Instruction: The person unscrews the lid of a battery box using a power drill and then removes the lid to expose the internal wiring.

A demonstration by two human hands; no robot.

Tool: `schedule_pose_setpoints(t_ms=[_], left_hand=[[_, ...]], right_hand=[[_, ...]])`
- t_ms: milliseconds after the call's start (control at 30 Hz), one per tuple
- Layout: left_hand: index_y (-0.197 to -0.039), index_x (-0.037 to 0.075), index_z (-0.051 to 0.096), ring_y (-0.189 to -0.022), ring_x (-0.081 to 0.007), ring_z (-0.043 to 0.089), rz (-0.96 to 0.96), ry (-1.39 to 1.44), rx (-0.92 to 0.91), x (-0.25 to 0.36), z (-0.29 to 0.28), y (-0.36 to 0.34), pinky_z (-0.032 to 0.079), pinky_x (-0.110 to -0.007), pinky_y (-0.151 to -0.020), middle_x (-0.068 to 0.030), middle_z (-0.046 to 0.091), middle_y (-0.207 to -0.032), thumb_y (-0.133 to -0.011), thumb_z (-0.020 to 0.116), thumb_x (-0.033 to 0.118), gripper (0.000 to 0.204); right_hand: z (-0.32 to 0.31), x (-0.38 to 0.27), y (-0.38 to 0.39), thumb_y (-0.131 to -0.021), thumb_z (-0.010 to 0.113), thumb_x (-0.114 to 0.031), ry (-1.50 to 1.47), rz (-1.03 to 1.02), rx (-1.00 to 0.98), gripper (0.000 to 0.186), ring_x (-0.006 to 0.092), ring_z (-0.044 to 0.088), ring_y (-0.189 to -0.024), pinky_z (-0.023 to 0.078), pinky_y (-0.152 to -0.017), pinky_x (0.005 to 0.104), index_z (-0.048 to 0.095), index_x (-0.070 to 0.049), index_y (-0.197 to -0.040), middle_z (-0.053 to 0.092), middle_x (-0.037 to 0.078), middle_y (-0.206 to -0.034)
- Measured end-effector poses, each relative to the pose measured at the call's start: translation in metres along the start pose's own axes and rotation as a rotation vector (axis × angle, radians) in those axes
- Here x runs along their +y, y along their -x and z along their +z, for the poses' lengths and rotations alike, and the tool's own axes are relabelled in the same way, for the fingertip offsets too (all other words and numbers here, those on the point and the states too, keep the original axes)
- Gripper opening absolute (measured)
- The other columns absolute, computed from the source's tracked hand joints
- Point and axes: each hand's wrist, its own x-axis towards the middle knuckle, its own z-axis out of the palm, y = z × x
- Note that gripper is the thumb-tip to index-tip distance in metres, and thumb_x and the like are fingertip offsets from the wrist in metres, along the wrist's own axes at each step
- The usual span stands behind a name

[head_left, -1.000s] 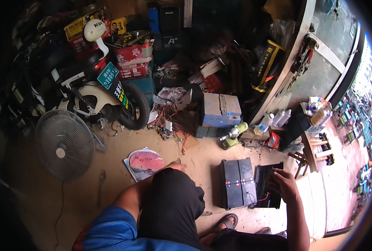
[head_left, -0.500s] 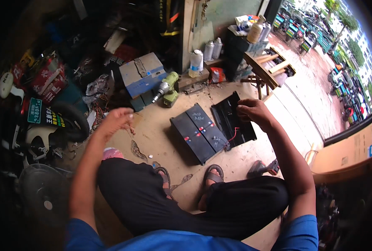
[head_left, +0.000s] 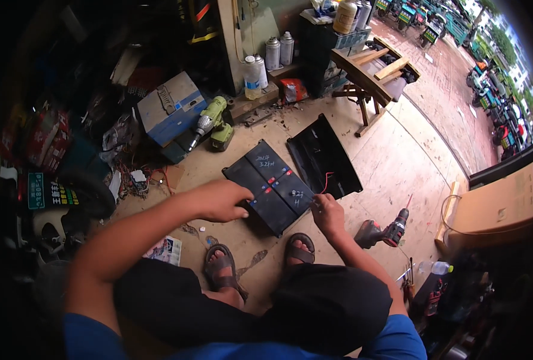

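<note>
A black battery block with red and blue terminals and white handwriting lies on the floor before my feet. My left hand is at its left edge, thumb and forefinger apart, with nothing seen between them. At the block's right corner my right hand has its fingers pinched together; what they hold, if anything, is hidden. A thin red wire runs down close to those fingertips. Just behind the block, a shallow black case part lies on the floor.
A green cordless drill stands beside a blue box. Another drill lies right of my right forearm. A wooden stool, spray cans and a cardboard box stand around. Tools and a plastic bottle lie at lower right.
Both hands have come inward and down from their raised, spread positions to the battery block's two sides. The view has shifted, showing more floor on the right.
</note>
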Motion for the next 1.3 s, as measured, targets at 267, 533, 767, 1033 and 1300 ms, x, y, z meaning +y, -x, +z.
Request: schedule_pose_setpoints(t_ms=[267, 533, 767, 1033, 1300], left_hand=[[-0.129, 0.002, 0.066, -0.095, -0.0361, 0.071, -0.141, 0.521, 0.373, -0.044, 0.122, -0.161, 0.056, -0.042, -0.087, -0.0177, 0.074, -0.098, -0.089, 0.073, 0.022, 0.046], [-0.12, 0.005, 0.072, -0.091, -0.0341, 0.072, -0.162, 0.53, 0.297, -0.032, 0.152, -0.202, 0.056, -0.042, -0.082, -0.0166, 0.075, -0.095, -0.089, 0.074, 0.025, 0.037], [-0.094, 0.005, 0.076, -0.092, -0.0378, 0.071, -0.08, 0.227, 0.194, -0.004, 0.145, -0.204, 0.056, -0.046, -0.082, -0.0181, 0.074, -0.092, -0.09, 0.072, 0.027, 0.023], [-0.092, 0.001, 0.068, -0.096, -0.044, 0.067, -0.058, 0.184, 0.229, 0.01, 0.148, -0.197, 0.053, -0.052, -0.085, -0.0238, 0.071, -0.096, -0.095, 0.064, 0.029, 0.029], [-0.104, -0.002, 0.063, -0.096, -0.0462, 0.066, 0.018, 0.115, 0.215, 0.014, 0.158, -0.2, 0.052, -0.055, -0.086, -0.0268, 0.07, -0.099, -0.1, 0.056, 0.029, 0.033]], right_hand=[[0.056, 0.002, -0.026, -0.086, 0.071, -0.014, 0.125, -0.142, -0.008, 0.023, 0.0344, 0.069, -0.08, 0.056, -0.068, 0.0431, 0.072, -0.01, -0.109, 0.068, 0.011, -0.094], [0.033, -0.005, -0.014, -0.084, 0.075, -0.013, -0.037, -0.072, 0.01, 0.015, 0.0316, 0.067, -0.073, 0.053, -0.064, 0.0415, 0.077, -0.013, -0.099, 0.065, 0.009, -0.081], [0.027, 0.001, 0.004, -0.088, 0.07, -0.017, -0.083, -0.022, 0.015, 0.007, 0.0339, 0.066, -0.076, 0.053, -0.064, 0.0453, 0.074, -0.014, -0.092, 0.062, 0.01, -0.08], [0.016, -0.002, 0.01, -0.085, 0.074, -0.017, -0.166, 0.038, 0.017, 0.01, 0.0339, 0.066, -0.078, 0.054, -0.067, 0.0433, 0.075, -0.012, -0.094, 0.064, 0.01, -0.084], [0.009, 0.004, 0.017, -0.08, 0.081, -0.019, -0.215, -0.003, -0.003, 0.025, 0.0294, 0.066, -0.075, 0.054, -0.068, 0.0403, 0.074, -0.009, -0.102, 0.064, 0.011, -0.089]])
